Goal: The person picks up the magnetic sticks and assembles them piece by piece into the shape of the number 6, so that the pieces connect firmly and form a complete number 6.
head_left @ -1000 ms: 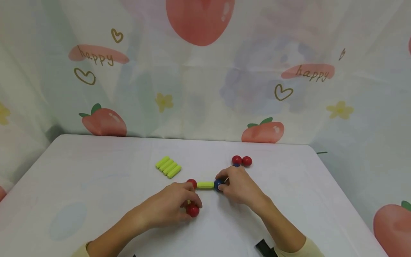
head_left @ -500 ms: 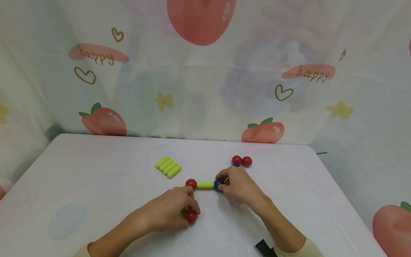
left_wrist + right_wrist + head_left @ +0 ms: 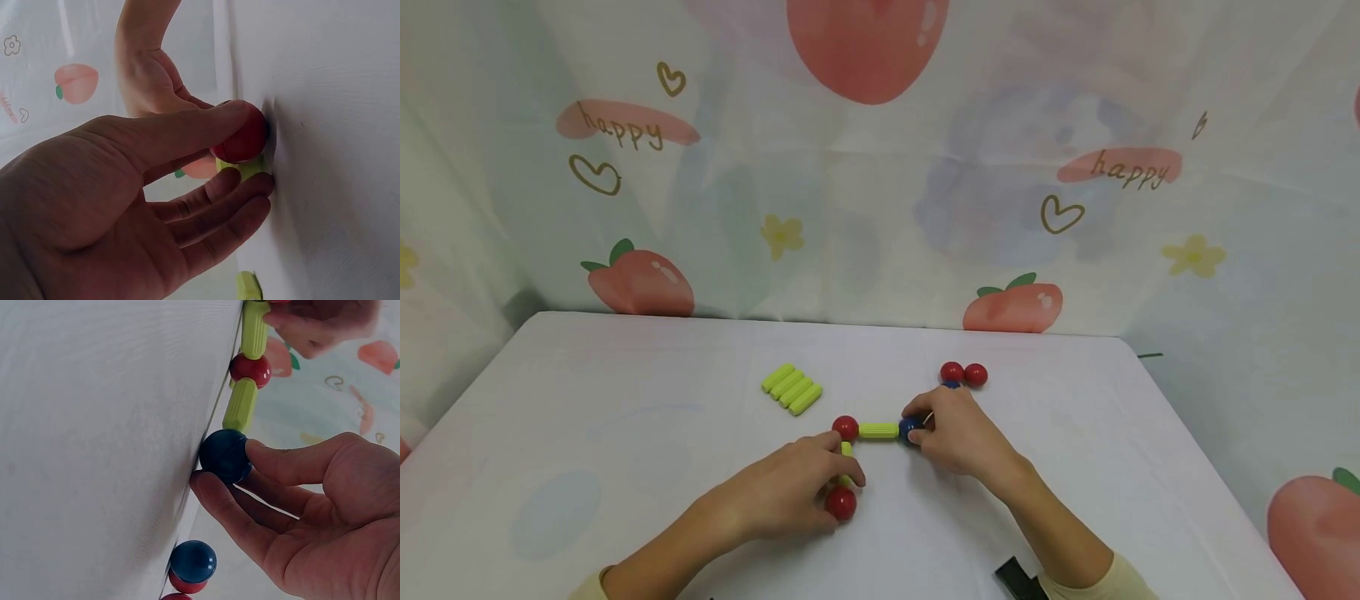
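Note:
On the white table, a joined chain bends at a red ball (image 3: 846,428). From it one yellow-green rod (image 3: 878,431) runs right to a blue ball (image 3: 910,430). A second yellow-green rod (image 3: 846,451) comes toward me, ending at a nearer red ball (image 3: 841,504). My left hand (image 3: 790,492) grips that nearer ball; the left wrist view has the thumb on the ball (image 3: 245,134) and fingers beside the rod. My right hand (image 3: 958,429) pinches the blue ball (image 3: 224,455) between thumb and fingers.
Several loose yellow-green rods (image 3: 792,389) lie side by side behind my left hand. Two loose red balls (image 3: 975,375) sit beyond my right hand, with another blue ball (image 3: 952,385) partly hidden by it. A black object (image 3: 1018,578) lies by the right sleeve.
My left hand has drawn the nearer red ball toward me and slightly left, so the second rod now points at me, more exposed. My right hand has stayed on the blue ball.

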Motion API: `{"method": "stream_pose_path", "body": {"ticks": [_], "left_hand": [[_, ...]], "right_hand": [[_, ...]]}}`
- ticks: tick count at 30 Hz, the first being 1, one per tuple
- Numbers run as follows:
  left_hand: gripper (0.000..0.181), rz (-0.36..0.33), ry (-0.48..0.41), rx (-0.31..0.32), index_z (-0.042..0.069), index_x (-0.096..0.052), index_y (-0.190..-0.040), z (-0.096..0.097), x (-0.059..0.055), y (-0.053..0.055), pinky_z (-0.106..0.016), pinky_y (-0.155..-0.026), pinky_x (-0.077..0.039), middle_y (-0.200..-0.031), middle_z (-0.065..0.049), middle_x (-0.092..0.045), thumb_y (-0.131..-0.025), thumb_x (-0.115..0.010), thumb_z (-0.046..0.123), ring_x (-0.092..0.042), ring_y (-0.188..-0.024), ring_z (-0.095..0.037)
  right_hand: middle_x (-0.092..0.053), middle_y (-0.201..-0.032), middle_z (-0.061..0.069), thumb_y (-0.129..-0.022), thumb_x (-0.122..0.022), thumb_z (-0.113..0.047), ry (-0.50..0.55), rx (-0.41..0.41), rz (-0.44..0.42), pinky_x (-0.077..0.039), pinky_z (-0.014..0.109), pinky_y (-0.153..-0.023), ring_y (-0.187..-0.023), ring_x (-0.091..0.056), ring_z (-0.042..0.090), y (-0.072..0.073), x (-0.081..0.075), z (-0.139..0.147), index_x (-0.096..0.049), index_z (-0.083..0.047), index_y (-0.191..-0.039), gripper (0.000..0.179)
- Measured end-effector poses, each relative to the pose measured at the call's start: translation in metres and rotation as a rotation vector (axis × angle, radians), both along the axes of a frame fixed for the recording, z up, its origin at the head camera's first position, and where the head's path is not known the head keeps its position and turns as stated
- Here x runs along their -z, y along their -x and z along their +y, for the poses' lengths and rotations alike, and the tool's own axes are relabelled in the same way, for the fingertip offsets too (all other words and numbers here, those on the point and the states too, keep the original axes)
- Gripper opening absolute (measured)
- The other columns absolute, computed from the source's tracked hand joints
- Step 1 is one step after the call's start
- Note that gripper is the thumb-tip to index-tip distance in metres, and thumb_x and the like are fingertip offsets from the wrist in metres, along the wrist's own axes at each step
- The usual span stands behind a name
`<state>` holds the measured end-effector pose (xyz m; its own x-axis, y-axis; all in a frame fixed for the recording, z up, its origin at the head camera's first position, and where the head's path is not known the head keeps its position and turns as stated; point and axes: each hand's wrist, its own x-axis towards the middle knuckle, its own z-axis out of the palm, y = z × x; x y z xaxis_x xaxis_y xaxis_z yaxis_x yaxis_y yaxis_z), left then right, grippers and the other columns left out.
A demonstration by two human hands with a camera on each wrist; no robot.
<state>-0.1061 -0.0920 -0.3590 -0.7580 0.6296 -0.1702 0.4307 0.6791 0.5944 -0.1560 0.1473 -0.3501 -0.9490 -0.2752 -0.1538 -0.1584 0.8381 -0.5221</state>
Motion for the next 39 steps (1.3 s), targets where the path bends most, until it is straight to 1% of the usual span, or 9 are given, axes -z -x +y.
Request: {"method": "stream_pose_path", "body": {"ticks": [3, 8, 11, 17, 31, 35, 39], "left_hand": [[0.042, -0.032, 0.018, -0.03, 0.02, -0.076, -0.117, -0.0011, 0.0, 0.0, -0.021, -0.071, -0.05, -0.098, 0.005, -0.054, -0.077, -0.091, 0.014, -0.054, -0.086, -0.008], [0.043, -0.039, 0.042, -0.056, 0.02, -0.076, -0.117, -0.0012, -0.0002, -0.0006, -0.024, -0.071, -0.05, -0.105, 0.005, -0.058, -0.077, -0.092, 0.016, -0.054, -0.089, -0.009], [0.042, -0.032, 0.033, -0.058, 0.019, -0.076, -0.116, -0.0013, -0.0002, -0.0005, -0.024, -0.072, -0.05, -0.104, 0.005, -0.059, -0.077, -0.091, 0.015, -0.054, -0.09, -0.009], [0.04, -0.015, -0.004, -0.066, 0.018, -0.075, -0.115, -0.002, -0.0007, -0.0001, -0.023, -0.071, -0.05, -0.099, 0.004, -0.058, -0.078, -0.09, 0.013, -0.053, -0.087, -0.01], [0.043, -0.005, 0.027, -0.068, 0.02, -0.075, -0.116, -0.0023, -0.0031, 0.0004, -0.026, -0.073, -0.05, -0.101, 0.004, -0.059, -0.077, -0.09, 0.012, -0.054, -0.088, -0.01], [0.043, 0.003, 0.03, -0.057, 0.021, -0.075, -0.117, -0.0027, -0.0032, 0.0001, -0.025, -0.073, -0.049, -0.101, 0.005, -0.058, -0.078, -0.09, 0.013, -0.053, -0.087, -0.01], [0.043, -0.005, 0.012, -0.038, 0.021, -0.074, -0.119, -0.0039, -0.0049, 0.0013, -0.024, -0.074, -0.05, -0.101, 0.005, -0.059, -0.079, -0.088, 0.011, -0.054, -0.086, -0.009]], "right_hand": [[-0.075, -0.099, 0.003, -0.087, -0.082, -0.006, 0.002, 0.0, -0.002, -0.06, 0.028, -0.073, -0.082, -0.064, 0.015, -0.0002, 0.0001, -0.0003, -0.08, -0.008, -0.111, 0.025], [-0.075, -0.1, 0.003, -0.087, -0.082, -0.006, -0.004, 0.002, -0.003, -0.06, 0.029, -0.074, -0.083, -0.064, 0.015, 0.0, 0.0001, -0.0006, -0.08, -0.008, -0.112, 0.025], [-0.074, -0.101, 0.003, -0.087, -0.082, -0.007, -0.009, 0.003, -0.004, -0.06, 0.029, -0.074, -0.084, -0.064, 0.015, 0.0006, 0.0002, -0.0008, -0.08, -0.008, -0.112, 0.026], [-0.074, -0.102, 0.003, -0.088, -0.082, -0.007, -0.013, 0.003, -0.005, -0.06, 0.029, -0.075, -0.085, -0.064, 0.016, 0.0012, -0.0003, -0.0008, -0.08, -0.009, -0.112, 0.025], [-0.074, -0.102, 0.004, -0.088, -0.081, -0.007, -0.017, 0.002, -0.015, -0.06, 0.029, -0.075, -0.085, -0.064, 0.016, 0.0023, -0.0017, -0.0011, -0.079, -0.008, -0.114, 0.025], [-0.074, -0.101, 0.004, -0.088, -0.081, -0.007, -0.015, 0.003, -0.016, -0.06, 0.029, -0.075, -0.086, -0.064, 0.016, 0.0019, -0.0015, -0.0007, -0.079, -0.008, -0.113, 0.025], [-0.074, -0.102, 0.004, -0.088, -0.081, -0.007, -0.016, -0.001, -0.014, -0.06, 0.03, -0.076, -0.086, -0.064, 0.016, 0.0016, -0.0006, 0.0006, -0.079, -0.008, -0.113, 0.025]]}}
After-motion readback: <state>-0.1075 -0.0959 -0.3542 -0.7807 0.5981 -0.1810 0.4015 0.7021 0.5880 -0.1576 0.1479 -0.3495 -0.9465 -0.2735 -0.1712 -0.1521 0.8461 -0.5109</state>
